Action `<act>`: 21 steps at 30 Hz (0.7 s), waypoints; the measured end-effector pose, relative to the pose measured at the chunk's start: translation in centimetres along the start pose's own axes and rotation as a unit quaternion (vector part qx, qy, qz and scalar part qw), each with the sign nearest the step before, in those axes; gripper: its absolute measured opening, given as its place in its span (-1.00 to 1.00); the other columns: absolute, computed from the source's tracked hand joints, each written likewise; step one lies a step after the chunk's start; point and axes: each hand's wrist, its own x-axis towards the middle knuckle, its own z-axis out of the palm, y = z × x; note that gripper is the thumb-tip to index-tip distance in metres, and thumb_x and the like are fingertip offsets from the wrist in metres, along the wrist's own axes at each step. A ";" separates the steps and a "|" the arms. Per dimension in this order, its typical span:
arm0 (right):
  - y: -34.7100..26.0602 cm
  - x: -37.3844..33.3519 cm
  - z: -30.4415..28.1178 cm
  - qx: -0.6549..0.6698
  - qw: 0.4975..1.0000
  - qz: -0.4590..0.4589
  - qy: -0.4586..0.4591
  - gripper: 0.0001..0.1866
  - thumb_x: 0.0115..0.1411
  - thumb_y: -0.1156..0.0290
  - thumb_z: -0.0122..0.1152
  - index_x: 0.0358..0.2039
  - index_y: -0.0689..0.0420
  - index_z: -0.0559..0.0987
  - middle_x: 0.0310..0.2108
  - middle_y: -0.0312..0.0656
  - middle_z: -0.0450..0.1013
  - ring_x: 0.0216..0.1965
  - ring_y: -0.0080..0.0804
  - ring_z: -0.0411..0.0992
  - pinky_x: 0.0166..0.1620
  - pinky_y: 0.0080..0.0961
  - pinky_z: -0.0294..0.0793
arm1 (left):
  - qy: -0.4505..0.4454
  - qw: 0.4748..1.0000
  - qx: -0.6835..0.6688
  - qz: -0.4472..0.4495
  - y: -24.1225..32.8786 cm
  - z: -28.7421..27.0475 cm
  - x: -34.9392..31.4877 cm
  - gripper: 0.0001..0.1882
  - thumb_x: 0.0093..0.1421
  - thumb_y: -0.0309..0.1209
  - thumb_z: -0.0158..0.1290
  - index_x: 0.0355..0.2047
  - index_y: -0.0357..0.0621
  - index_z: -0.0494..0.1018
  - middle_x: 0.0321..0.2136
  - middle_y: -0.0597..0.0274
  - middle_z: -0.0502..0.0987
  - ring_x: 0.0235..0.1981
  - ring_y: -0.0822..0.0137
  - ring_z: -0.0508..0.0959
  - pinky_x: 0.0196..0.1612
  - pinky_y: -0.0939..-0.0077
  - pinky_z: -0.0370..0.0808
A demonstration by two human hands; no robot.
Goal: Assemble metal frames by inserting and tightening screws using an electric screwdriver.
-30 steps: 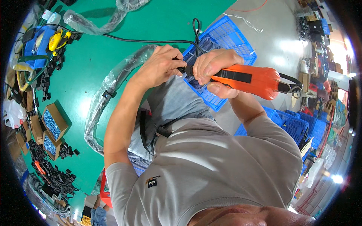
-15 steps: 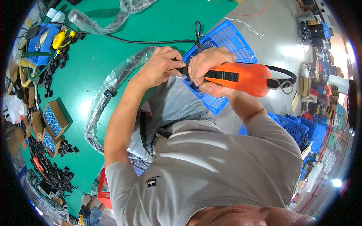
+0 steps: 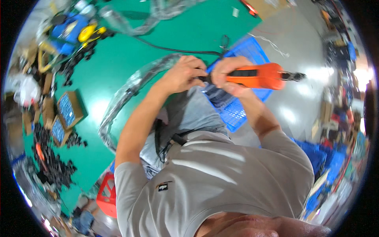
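My right hand [image 3: 232, 73] is wrapped round the front of an orange electric screwdriver [image 3: 262, 78] with a black strip along its side. Its nose points left, toward my left hand [image 3: 183, 75]. There my left fingers are closed on a small black part [image 3: 205, 79], right at the tool's tip; its exact kind is hidden by the fingers. A bent tube in clear plastic wrap [image 3: 132, 85] runs from under my left hand down the green table [image 3: 98, 79]. A black cord [image 3: 177, 50] crosses the table behind both hands.
A blue plastic crate [image 3: 256, 51] stands beyond and beneath my right hand. On the left lie boxes of bluish screws [image 3: 67, 110], a heap of black parts [image 3: 51, 158] and a yellow tool [image 3: 87, 34]. A red frame [image 3: 106, 195] stands by the table's near edge.
The whole view has shifted, with the table and my hands lying further right and slightly lower. Both hands keep their hold, and the orange screwdriver stays level at the black part.
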 end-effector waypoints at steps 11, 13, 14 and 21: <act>-0.9 -0.1 4.1 0.036 0.991 -0.091 0.088 -0.67 0.13 0.59 0.33 -0.10 0.18 0.46 -0.47 -0.21 0.42 -0.50 -0.41 0.43 -0.40 -0.46 0.48 | 0.129 0.991 0.025 -0.003 1.2 2.0 -1.2 -0.65 -0.07 -0.16 0.37 -0.25 0.06 0.71 -0.09 0.31 0.49 0.08 0.07 0.38 0.24 0.07 0.27; -0.8 -0.4 4.0 0.035 0.991 -0.089 0.089 -0.68 0.12 0.59 0.32 -0.11 0.19 0.46 -0.48 -0.21 0.42 -0.50 -0.43 0.42 -0.40 -0.46 0.48 | 0.116 0.992 0.052 0.022 1.0 2.6 -0.9 -0.67 -0.06 -0.18 0.36 -0.25 0.04 0.70 -0.11 0.31 0.50 0.06 0.06 0.40 0.31 0.03 0.22; -0.7 -0.8 3.6 0.038 0.987 -0.007 0.155 -0.69 0.11 0.60 0.31 -0.12 0.19 0.47 -0.50 -0.22 0.42 -0.51 -0.45 0.42 -0.40 -0.46 0.48 | 0.114 0.992 0.042 0.028 1.0 2.8 -0.6 -0.65 -0.06 -0.20 0.36 -0.23 0.02 0.69 -0.10 0.33 0.51 0.07 0.06 0.41 0.36 -0.03 0.16; 0.5 -0.3 2.5 -0.008 0.996 -0.038 0.078 -0.75 0.02 0.60 0.34 -0.26 0.19 0.53 -0.51 -0.25 0.49 -0.50 -0.53 0.45 -0.39 -0.53 0.47 | 0.102 0.994 0.040 0.005 0.9 1.9 -1.6 -0.61 -0.02 -0.20 0.34 -0.19 -0.05 0.66 -0.09 0.34 0.60 0.10 0.19 0.46 0.41 -0.03 0.10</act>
